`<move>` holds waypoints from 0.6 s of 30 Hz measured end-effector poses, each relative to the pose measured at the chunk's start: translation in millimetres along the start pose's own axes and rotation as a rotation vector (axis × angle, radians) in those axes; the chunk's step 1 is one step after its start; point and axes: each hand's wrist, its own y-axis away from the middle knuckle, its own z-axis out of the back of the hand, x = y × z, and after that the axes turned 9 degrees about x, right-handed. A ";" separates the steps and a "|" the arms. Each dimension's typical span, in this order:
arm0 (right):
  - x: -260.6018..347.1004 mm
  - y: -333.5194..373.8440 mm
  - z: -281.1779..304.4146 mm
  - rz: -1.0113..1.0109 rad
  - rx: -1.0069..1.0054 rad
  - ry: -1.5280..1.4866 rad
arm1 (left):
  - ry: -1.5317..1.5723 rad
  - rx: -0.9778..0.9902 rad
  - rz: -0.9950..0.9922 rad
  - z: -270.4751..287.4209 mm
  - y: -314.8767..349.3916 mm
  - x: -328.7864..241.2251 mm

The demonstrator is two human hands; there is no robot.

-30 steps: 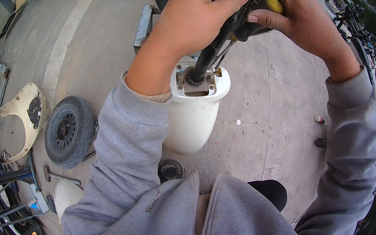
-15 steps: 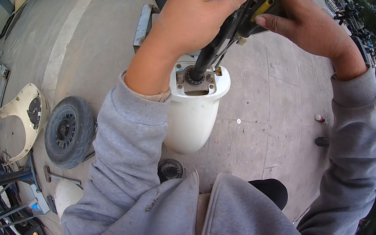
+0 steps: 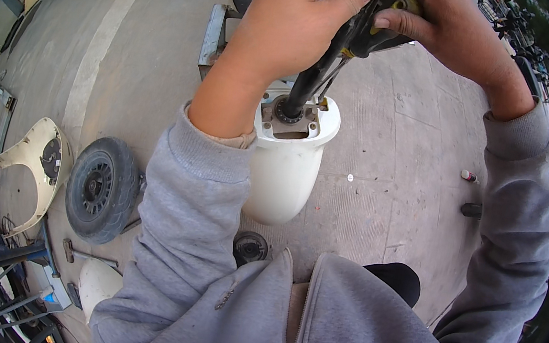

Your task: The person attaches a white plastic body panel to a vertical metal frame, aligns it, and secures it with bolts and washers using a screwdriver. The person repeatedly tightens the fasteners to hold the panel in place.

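Observation:
A black steering tube (image 3: 314, 76) rises from a white front fender (image 3: 284, 180) with a bolted metal bracket around its base. At the top of the view, my left hand (image 3: 297, 25) is closed around the upper tube, its thumb along the near side. My right hand (image 3: 455, 39) grips a yellow-and-black part (image 3: 405, 3) just right of the tube, thumb bent in against it. The fingers of both hands are largely hidden behind these parts and cut off by the top edge. Thin cables (image 3: 331, 76) run down beside the tube to the fender.
To the left lie a black wheel with tire (image 3: 101, 190), a cream body panel (image 3: 38, 175) and a hammer (image 3: 89, 254). A dark round part (image 3: 251, 246) sits below the fender. A metal stand (image 3: 213, 38) is behind my left wrist. A small bottle (image 3: 469, 175) lies at the right.
The yellow-and-black part has turned, showing a rounded end where a long yellow strip faced me before. The tube and fender appear shifted slightly right; both hands keep their holds.

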 end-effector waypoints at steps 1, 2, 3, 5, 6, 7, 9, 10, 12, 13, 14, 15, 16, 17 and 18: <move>-0.3 -1.4 -1.1 -0.087 0.039 -0.024 | 0.002 0.003 0.012 0.4 -0.8 0.5; -0.5 -2.2 -0.2 -0.174 0.077 -0.049 | 0.005 -0.003 0.012 0.1 -1.1 1.3; -0.2 -3.4 -2.3 -0.117 0.075 -0.123 | 0.007 -0.010 0.010 -0.3 -1.4 2.0; 2.9 -6.7 -7.6 0.144 0.041 -0.321 | 0.000 -0.023 0.002 -1.0 -1.3 2.6; 5.7 -4.2 -9.4 0.217 -0.009 -0.380 | -0.008 -0.028 -0.004 -1.4 -0.8 2.8; 7.2 -5.0 -10.8 0.293 -0.055 -0.435 | -0.016 -0.034 -0.010 -1.8 -0.2 2.7; 10.3 1.2 -9.9 0.200 -0.108 -0.358 | -0.033 -0.006 -0.049 -1.5 2.1 1.6; 10.7 3.5 -9.3 0.163 -0.097 -0.290 | -0.043 0.010 -0.069 -1.4 2.7 1.0; 6.1 3.5 -2.6 0.075 0.017 -0.179 | -0.049 -0.036 -0.032 -2.1 1.8 0.6; 2.7 2.6 -0.8 0.005 0.050 -0.194 | -0.052 -0.057 -0.015 -2.6 0.7 0.6; -1.2 1.2 0.4 -0.065 0.082 -0.207 | -0.056 -0.045 -0.019 -2.6 0.0 0.4; -4.2 -0.5 -3.1 0.056 0.038 -0.316 | -0.060 -0.035 -0.023 -2.4 0.3 -0.1; -7.5 -1.4 -4.2 0.132 0.012 -0.391 | -0.064 -0.027 -0.027 -2.3 0.7 -0.5; -10.0 -2.5 -7.7 0.211 -0.008 -0.463 | -0.074 -0.042 -0.024 -2.5 0.6 -0.6; -11.7 -2.4 -9.2 0.243 -0.011 -0.501 | -0.083 -0.055 -0.021 -2.7 0.3 -0.5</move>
